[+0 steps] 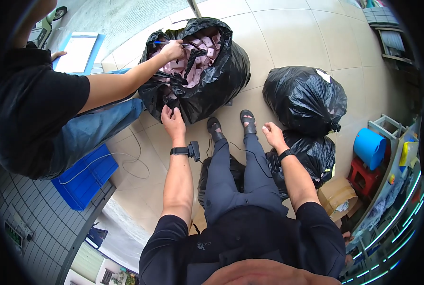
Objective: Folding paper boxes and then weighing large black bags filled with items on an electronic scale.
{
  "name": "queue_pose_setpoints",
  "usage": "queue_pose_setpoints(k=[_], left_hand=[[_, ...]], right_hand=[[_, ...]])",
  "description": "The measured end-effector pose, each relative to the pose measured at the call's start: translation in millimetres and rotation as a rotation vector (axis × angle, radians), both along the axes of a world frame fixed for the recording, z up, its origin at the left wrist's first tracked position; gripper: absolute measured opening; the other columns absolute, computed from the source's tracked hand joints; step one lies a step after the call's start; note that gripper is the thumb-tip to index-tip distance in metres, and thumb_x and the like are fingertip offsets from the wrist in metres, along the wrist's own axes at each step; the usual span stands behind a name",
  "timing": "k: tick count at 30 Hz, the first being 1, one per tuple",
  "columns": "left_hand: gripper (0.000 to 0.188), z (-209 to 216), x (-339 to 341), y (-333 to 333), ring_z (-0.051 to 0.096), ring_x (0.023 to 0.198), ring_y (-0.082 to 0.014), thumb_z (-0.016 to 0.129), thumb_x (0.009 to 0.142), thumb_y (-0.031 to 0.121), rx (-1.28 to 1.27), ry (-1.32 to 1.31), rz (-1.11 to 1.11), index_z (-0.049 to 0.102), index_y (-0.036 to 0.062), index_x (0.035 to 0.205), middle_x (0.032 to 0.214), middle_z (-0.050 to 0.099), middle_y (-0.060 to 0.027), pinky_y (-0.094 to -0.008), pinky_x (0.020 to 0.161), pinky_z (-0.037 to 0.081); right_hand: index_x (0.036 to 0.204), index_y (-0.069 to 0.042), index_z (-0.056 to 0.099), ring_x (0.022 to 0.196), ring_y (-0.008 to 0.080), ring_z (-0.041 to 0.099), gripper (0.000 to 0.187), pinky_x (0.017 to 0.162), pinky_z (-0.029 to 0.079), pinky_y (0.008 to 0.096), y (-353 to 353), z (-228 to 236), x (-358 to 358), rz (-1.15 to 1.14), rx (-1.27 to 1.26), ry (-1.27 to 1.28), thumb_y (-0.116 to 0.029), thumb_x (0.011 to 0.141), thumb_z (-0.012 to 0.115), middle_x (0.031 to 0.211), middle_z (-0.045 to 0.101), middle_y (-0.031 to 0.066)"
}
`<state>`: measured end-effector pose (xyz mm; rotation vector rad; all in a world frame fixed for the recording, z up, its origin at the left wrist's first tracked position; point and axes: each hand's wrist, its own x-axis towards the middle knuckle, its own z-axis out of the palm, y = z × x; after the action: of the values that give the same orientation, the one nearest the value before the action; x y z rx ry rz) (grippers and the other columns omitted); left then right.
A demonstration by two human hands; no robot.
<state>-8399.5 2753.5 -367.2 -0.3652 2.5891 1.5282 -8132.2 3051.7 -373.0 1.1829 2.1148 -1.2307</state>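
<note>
A large open black garbage bag (221,90) stands on the floor ahead of me, filled with many small pale pink pieces (205,52). My left hand (174,125) is at the bag's near side, thumb and fingers apart; whether it touches the plastic is hard to tell. My right hand (273,135) hangs in the air near a tied black bag (307,99), its fingers loosely bent and nothing seen in them. A person at my left reaches a hand (175,50) with a blue pen (160,42) over the open bag and holds a blue clipboard with white paper (79,53).
Another black bag (311,159) lies beside my right leg, near a cardboard box (338,197). A blue bin (368,148) sits on a red stool (364,175) at the right. On the left are a blue crate (91,178) and a loose cable (137,161) across the tiles.
</note>
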Motion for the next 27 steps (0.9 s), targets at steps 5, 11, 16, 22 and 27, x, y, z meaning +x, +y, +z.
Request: queue_pose_setpoints(k=[5, 11, 16, 22, 27], left_hand=[[0.048, 30, 97, -61, 0.058, 0.115, -0.0283, 0.064, 0.089, 0.019, -0.138, -0.226, -0.052, 0.050, -0.0031, 0.130, 0.126, 0.053, -0.0206, -0.0374, 0.095, 0.049], [0.048, 48, 203, -156, 0.063, 0.106, -0.0288, 0.065, 0.088, 0.026, -0.348, -0.387, -0.063, 0.055, -0.0037, 0.124, 0.120, 0.060, -0.0208, -0.0380, 0.091, 0.050], [0.049, 71, 243, -203, 0.064, 0.102, -0.0286, 0.066, 0.087, 0.027, -0.417, -0.557, 0.048, 0.056, -0.0047, 0.123, 0.112, 0.065, -0.0203, -0.0372, 0.090, 0.050], [0.049, 99, 247, -205, 0.064, 0.102, -0.0275, 0.065, 0.087, 0.027, -0.369, -0.543, 0.076, 0.056, -0.0056, 0.123, 0.110, 0.066, -0.0200, -0.0361, 0.090, 0.049], [0.049, 119, 236, -186, 0.063, 0.103, -0.0268, 0.065, 0.088, 0.026, -0.315, -0.511, 0.088, 0.055, -0.0058, 0.124, 0.111, 0.066, -0.0195, -0.0353, 0.091, 0.049]], right_hand=[[0.116, 0.003, 0.061, 0.100, 0.0281, 0.066, 0.040, 0.088, 0.050, 0.0356, 0, 31, 21, 0.021, -0.013, -0.021, -0.027, 0.090, 0.062, 0.107, 0.068, 0.0194], [0.112, 0.003, 0.063, 0.099, 0.0279, 0.066, 0.038, 0.088, 0.050, 0.0362, 13, 63, 39, 0.068, -0.012, -0.045, -0.028, 0.089, 0.063, 0.104, 0.069, 0.0189], [0.110, 0.002, 0.064, 0.098, 0.0275, 0.066, 0.037, 0.087, 0.050, 0.0357, 38, 73, 51, 0.136, 0.027, -0.044, -0.028, 0.089, 0.063, 0.103, 0.069, 0.0182], [0.109, 0.001, 0.066, 0.097, 0.0262, 0.066, 0.036, 0.087, 0.050, 0.0348, 63, 89, 45, 0.122, 0.047, -0.040, -0.029, 0.089, 0.063, 0.102, 0.069, 0.0172], [0.109, 0.000, 0.066, 0.097, 0.0257, 0.066, 0.036, 0.087, 0.050, 0.0346, 71, 103, 41, 0.139, 0.044, -0.041, -0.030, 0.089, 0.063, 0.102, 0.070, 0.0167]])
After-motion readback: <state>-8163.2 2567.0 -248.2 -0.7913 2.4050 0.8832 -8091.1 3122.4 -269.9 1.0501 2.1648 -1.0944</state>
